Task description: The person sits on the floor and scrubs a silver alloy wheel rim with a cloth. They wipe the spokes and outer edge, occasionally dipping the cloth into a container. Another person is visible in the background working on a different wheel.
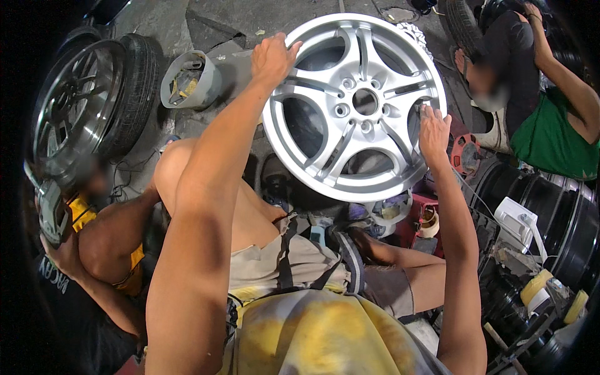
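Observation:
A silver alloy wheel (362,56) without a tyre is tilted up in front of me, its spoked face and centre hole toward me. My left hand (273,59) holds its upper left rim, fingers closed over the edge. At the right side, my right hand (434,134) grips the rim, its fingertips curled over the inner lip. Under the wheel's lower edge is a whitish tub (394,212) with purple cloth in it. What bears the wheel from below is mostly hidden.
Left stand a grey bucket (212,81) with scraps, a tyre (137,94) and a shiny wheel (78,106). A person (103,250) at lower left holds a grey tool. Another person in green (556,137) sits far right. Dark wheels (525,187) and a white box (515,215) crowd the right.

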A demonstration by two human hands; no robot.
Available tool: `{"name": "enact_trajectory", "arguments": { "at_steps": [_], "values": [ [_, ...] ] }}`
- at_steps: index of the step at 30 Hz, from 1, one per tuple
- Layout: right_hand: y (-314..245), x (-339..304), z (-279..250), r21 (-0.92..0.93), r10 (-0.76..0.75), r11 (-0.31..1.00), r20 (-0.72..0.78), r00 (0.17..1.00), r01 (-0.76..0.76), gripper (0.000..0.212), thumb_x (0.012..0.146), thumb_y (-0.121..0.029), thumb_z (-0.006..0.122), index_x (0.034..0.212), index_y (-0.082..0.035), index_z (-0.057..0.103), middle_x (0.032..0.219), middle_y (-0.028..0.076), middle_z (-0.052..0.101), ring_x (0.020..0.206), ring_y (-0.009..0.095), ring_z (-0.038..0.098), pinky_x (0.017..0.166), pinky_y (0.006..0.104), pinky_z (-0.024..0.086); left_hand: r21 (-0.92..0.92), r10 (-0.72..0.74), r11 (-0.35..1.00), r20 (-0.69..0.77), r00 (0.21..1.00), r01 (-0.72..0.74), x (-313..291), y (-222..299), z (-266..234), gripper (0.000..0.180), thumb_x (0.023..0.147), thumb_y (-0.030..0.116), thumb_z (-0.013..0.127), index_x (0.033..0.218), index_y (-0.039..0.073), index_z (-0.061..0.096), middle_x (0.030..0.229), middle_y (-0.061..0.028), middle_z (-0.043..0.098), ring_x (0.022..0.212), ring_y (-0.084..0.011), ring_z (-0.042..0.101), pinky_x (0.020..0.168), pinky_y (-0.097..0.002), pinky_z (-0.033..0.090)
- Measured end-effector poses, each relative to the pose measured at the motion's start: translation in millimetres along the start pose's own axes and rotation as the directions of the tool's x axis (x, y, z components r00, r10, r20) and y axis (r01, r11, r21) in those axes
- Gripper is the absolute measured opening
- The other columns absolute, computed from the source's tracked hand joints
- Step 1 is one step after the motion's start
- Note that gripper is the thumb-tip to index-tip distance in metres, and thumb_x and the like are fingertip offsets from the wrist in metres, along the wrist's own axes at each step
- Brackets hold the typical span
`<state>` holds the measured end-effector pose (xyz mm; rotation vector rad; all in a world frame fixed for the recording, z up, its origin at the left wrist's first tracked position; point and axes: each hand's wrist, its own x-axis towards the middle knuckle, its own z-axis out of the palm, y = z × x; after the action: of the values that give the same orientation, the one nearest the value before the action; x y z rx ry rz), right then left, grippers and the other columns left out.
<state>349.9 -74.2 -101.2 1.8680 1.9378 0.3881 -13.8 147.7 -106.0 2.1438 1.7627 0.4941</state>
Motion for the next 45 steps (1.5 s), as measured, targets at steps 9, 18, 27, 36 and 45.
{"name": "enact_trajectory", "arguments": {
  "at_steps": [9,18,27,36,45],
  "values": [
    [1.1,1.8,-2.6,-0.018,0.014,1.000,-0.005,1.000,-0.014,0.034,0.091,-0.011,0.057,0.123,-0.004,0.067,0.113,0.003,0.063,0.106,0.020,0.058,0.087,0.0407,0.038,-0.015,0.008,1.000,-0.025,1.000,-0.008,0.2,-1.3,0.6,0.042,0.093,0.041,0.071,0.099,0.000,0.069,0.095,-0.0230,0.073,0.093,-0.0439,0.071,0.083,-0.0520,0.056],
    [2.6,10.8,-18.2,-0.081,-0.073,0.994,0.079,0.994,0.079,0.040,0.091,-0.010,0.058,0.131,-0.005,0.064,0.118,0.003,0.063,0.112,0.020,0.057,0.091,0.0399,0.039,-0.045,0.004,0.999,-0.041,0.999,-0.006,-4.2,-5.4,2.5,0.050,0.094,0.048,0.069,0.102,-0.001,0.068,0.091,-0.0276,0.072,0.093,-0.0476,0.069,0.083,-0.0540,0.054],
    [31.9,6.1,-7.5,0.003,-0.257,0.966,0.073,0.964,0.257,0.034,0.091,-0.011,0.057,0.123,-0.007,0.068,0.118,0.001,0.061,0.113,0.020,0.055,0.095,0.0414,0.040,-0.052,0.070,0.996,-0.076,0.995,-0.074,0.7,-9.6,7.5,0.048,0.093,0.046,0.070,0.095,-0.002,0.067,0.088,-0.0278,0.071,0.087,-0.0495,0.068,0.077,-0.0549,0.054],
    [30.0,-2.5,-8.7,0.057,-0.243,0.969,0.063,0.968,0.239,0.036,0.091,-0.012,0.057,0.125,-0.006,0.067,0.117,0.004,0.064,0.107,0.021,0.060,0.091,0.0408,0.041,-0.047,0.060,0.997,-0.090,0.994,-0.065,-3.3,-5.0,4.4,0.041,0.091,0.039,0.073,0.092,-0.001,0.067,0.090,-0.0229,0.073,0.087,-0.0460,0.070,0.078,-0.0536,0.055],
    [13.9,-12.2,-11.5,-0.055,-0.150,0.986,0.149,0.978,0.159,0.041,0.091,-0.012,0.056,0.131,-0.006,0.065,0.120,0.003,0.063,0.108,0.019,0.060,0.091,0.0402,0.040,-0.005,0.035,0.999,-0.061,0.998,-0.035,-1.3,-3.6,6.0,0.043,0.093,0.042,0.071,0.101,0.000,0.071,0.093,-0.0224,0.074,0.091,-0.0435,0.072,0.083,-0.0515,0.056]
  ]
}}
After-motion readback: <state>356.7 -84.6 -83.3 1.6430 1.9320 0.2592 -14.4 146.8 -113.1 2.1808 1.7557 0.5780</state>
